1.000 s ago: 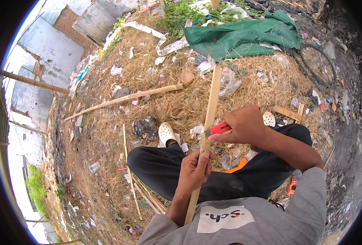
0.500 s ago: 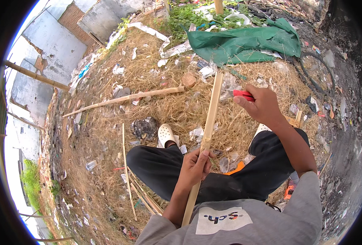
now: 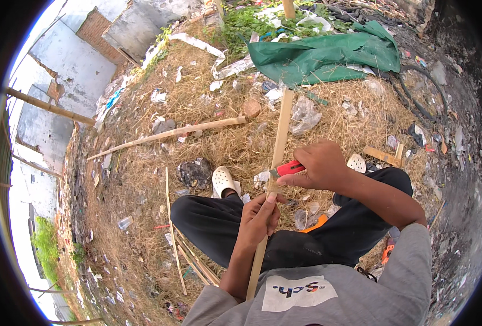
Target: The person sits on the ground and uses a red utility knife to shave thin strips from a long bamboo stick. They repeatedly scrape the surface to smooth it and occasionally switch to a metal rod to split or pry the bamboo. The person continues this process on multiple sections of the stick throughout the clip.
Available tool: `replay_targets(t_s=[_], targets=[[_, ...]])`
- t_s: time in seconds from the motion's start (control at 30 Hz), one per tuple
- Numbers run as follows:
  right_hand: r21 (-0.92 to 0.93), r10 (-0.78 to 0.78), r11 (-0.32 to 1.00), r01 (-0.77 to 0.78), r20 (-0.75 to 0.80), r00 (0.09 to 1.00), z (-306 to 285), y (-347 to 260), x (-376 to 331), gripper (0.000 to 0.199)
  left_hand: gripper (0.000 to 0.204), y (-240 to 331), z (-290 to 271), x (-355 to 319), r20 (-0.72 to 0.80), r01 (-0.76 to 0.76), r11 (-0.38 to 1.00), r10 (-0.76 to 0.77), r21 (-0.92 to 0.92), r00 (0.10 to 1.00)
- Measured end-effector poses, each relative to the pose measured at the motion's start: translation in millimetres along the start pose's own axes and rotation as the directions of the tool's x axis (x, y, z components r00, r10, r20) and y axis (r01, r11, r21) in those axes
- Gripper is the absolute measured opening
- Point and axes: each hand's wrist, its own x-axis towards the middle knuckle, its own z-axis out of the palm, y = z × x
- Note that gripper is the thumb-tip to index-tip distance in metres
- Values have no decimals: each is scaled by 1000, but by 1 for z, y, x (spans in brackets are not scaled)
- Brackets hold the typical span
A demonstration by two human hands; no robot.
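A long split bamboo strip (image 3: 283, 126) slants up and away from my lap, its lower end resting against my shirt. Low on the strip, my left hand (image 3: 261, 217) is closed around it with the thumb lying along the top. My right hand (image 3: 321, 165) grips a red-handled utility knife (image 3: 288, 169). The knife's blade end meets the strip just above my left thumb; the blade's edge itself is hard to make out.
Dry grass and litter cover the ground. Thin bamboo strips (image 3: 194, 261) lie beside my left leg, and a longer bamboo pole (image 3: 170, 133) lies ahead to the left. A green tarp (image 3: 328, 54) is at the far side. An orange object (image 3: 315, 223) sits between my legs.
My right hand has brought the red knife down and left, from beside the strip's upper part onto the strip near my left hand. The left hand keeps its hold.
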Motion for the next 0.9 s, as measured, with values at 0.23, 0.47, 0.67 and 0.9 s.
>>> replay_targets(t_s=[0.23,0.47,0.67,0.9], targets=[[-145,-97,985,91,-31,995,-9,14,8,68,40,0,3,-1,14,-65,988,63,142,998],[-61,-4,998,8,72,997,2,9,0,64,41,-8,1,-1,34,-17,1000,16,8,999],[34,-33,999,33,0,999,6,3,1,48,42,-3,-4,4,5,20,997,-20,-79,1000],[133,-99,986,99,-11,995,10,9,-5,44,42,1,-20,6,-30,1,986,-6,-165,1000]])
